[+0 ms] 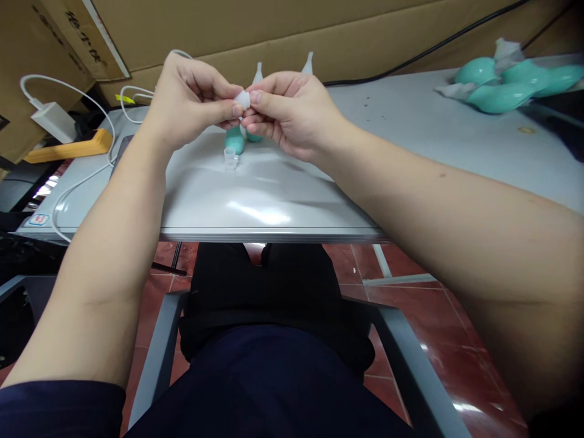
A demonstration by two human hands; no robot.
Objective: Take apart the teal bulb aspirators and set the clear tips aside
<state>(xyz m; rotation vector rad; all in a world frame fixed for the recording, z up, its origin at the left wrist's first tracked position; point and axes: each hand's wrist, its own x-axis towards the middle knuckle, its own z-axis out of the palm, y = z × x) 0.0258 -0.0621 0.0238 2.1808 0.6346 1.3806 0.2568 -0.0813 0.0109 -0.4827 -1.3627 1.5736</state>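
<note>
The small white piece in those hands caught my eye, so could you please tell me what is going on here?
A seated person pinches the small white piece between the left hand and right hand, over a gray table. On it, a clear cup sits in front of a green bulb; more green bulbs lie at the right.

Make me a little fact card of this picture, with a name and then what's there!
Left hand: pinching a small white piece
Right hand: pinching the same piece
Under the hands: a teal bulb, partly hidden
In front of that bulb: a small see-through cup
Table's far right: shiny teal shapes
Table's left: an orange bar beside a white plug
</note>
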